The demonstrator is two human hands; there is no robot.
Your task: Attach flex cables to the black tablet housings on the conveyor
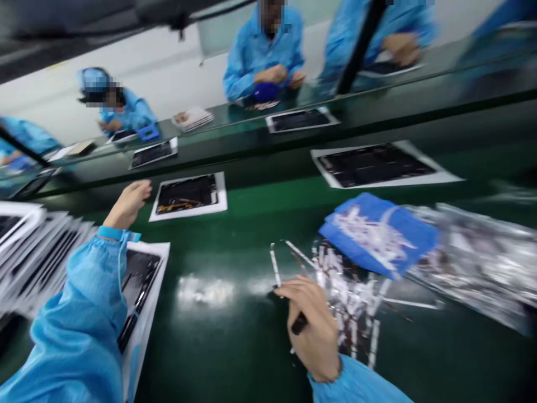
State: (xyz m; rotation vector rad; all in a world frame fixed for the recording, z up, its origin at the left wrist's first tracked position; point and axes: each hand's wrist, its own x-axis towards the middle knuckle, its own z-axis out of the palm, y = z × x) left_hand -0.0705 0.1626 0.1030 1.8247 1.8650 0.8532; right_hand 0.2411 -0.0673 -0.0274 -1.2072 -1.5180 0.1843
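My left hand point(129, 202) is raised on the left with its fingers curled together; nothing I can name shows in them. It hovers beside a dark flat panel with an orange strip point(187, 196) on a white sheet. Below my left forearm lies another dark panel point(142, 268), partly covered by the sleeve. My right hand point(312, 324) is closed round a small dark tool point(299, 323), mostly hidden by the fingers. Its fingertips are at the lower end of a thin white strip point(274, 263). Beside that hand spreads a loose heap of white and brown strips point(344, 285).
A blue pouch point(377, 232) with white scraps on it overlaps clear plastic bags point(482, 252) on the right. Stacked panels in white sheets point(46, 257) stand at the left. A dark panel point(373, 162) lies at the back. Beyond a ledge, several people in blue work.
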